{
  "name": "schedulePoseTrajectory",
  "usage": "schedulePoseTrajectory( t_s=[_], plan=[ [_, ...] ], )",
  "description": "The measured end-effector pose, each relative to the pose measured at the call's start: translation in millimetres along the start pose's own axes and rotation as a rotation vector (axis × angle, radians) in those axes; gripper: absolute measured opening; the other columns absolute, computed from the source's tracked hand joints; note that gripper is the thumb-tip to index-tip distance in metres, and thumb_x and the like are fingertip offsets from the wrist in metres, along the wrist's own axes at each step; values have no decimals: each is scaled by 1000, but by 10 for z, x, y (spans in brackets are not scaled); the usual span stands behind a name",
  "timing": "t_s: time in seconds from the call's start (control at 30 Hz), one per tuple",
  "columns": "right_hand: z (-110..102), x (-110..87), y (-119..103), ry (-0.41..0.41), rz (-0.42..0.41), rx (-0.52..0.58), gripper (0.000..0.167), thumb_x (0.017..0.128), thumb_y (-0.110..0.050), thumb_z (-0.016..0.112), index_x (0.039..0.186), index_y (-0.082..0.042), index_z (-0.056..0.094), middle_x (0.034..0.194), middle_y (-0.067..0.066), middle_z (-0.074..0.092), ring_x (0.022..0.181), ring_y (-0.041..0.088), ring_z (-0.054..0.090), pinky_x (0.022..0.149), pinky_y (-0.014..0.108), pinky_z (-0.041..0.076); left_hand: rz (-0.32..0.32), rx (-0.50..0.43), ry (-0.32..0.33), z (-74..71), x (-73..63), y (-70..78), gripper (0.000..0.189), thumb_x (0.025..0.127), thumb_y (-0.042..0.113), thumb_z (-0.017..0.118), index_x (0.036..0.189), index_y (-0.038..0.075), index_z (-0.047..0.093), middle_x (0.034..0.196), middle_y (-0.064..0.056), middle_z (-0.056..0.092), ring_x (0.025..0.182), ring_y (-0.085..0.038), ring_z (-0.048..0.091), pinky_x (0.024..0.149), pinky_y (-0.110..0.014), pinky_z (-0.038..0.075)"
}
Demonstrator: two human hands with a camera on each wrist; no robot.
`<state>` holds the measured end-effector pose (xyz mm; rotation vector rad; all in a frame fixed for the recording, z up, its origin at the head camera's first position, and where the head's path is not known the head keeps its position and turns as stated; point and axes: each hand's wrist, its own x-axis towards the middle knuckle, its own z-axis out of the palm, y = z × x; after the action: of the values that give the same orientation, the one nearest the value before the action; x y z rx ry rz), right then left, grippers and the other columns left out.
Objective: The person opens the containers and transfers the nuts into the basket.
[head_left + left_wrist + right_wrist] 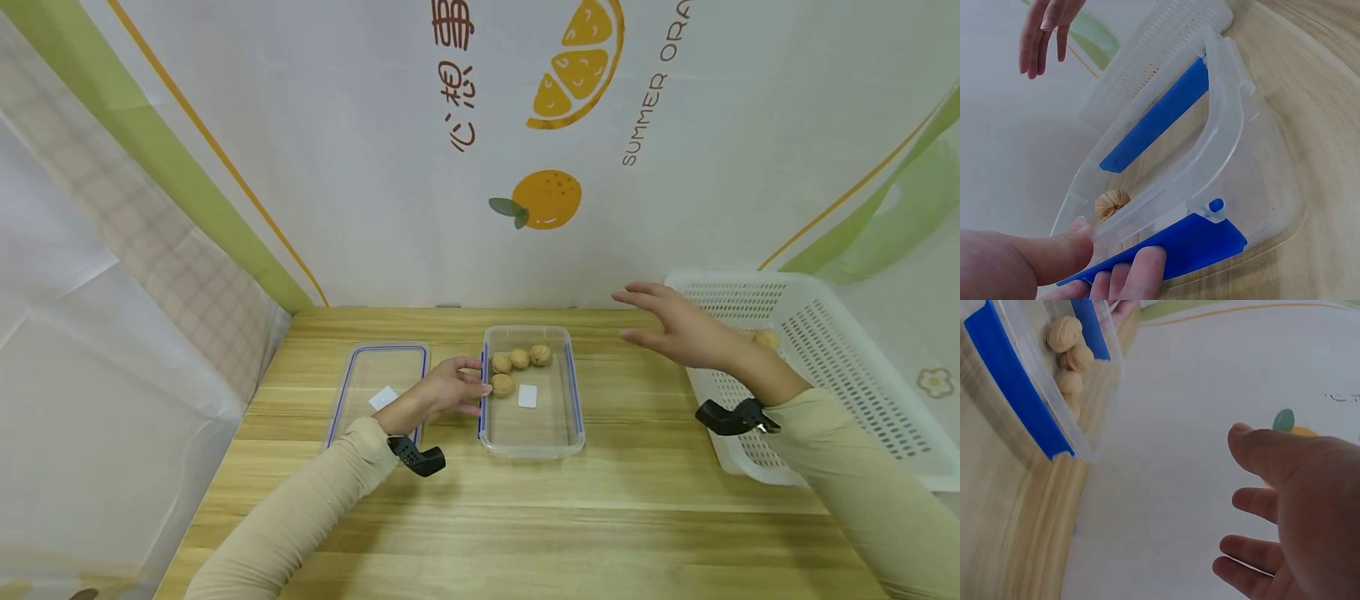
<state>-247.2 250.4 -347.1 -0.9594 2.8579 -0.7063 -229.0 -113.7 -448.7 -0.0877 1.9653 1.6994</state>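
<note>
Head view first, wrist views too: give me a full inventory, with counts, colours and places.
Container: 1, clear with blue clips, mid-table
Walnuts: 4, tan, inside the container
Walnuts in basket: count unclear, partly hidden, tan
Lid: 1, clear with blue edging, left of the container
Labels: 2, white, one at the container's floor, one on the lid
Basket: 1, white, table's right side
Table: 1, wood-grain, underneath
Printed cloth: count unclear, white, orange, green, behind the table
Wrist devices: 2, black, one per wrist
Sleeves: 2, beige, both arms
Left hand: 1, gripping the container's left side
Right hand: 1, empty, near the basket
</note>
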Motion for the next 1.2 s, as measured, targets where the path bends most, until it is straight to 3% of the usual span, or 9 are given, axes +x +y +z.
schedulePoseTrajectory(
  t_s=[0.23, 0.7, 0.9, 1.2],
  plan=[
    [206, 132, -99, -36, -27, 70, 56, 101, -23, 66, 149, 0, 47, 154, 28, 38, 143, 48, 32, 115, 67, 34, 4, -5, -6, -7, -3, -4, 51, 97, -4, 65, 144, -5, 43, 123, -24, 53, 94, -25, 64, 87, -45, 64],
    [510, 359, -283, -59, -106, 251, 53, 99, -18, 69, 144, 2, 51, 149, 23, 48, 137, 42, 44, 109, 60, 47, 10, -8, -9, -10, 6, -8, 52, 97, -4, 65, 144, -6, 42, 122, -23, 53, 94, -24, 64, 85, -43, 65],
    [622, 452, -324, -67, -77, 370, 48, 99, -12, 69, 142, 4, 53, 144, 22, 53, 132, 42, 50, 105, 56, 52, 6, -4, -5, -9, -2, -1, 52, 97, -4, 65, 144, -5, 43, 124, -25, 53, 95, -26, 64, 87, -44, 64],
    [824, 551, -342, -60, 29, 409, 45, 100, -19, 69, 139, 1, 58, 137, 18, 60, 122, 34, 59, 100, 51, 56, 5, -8, 5, -1, 10, -13, 51, 97, -5, 65, 143, -6, 44, 120, -23, 54, 91, -25, 64, 84, -43, 65]
  ],
)
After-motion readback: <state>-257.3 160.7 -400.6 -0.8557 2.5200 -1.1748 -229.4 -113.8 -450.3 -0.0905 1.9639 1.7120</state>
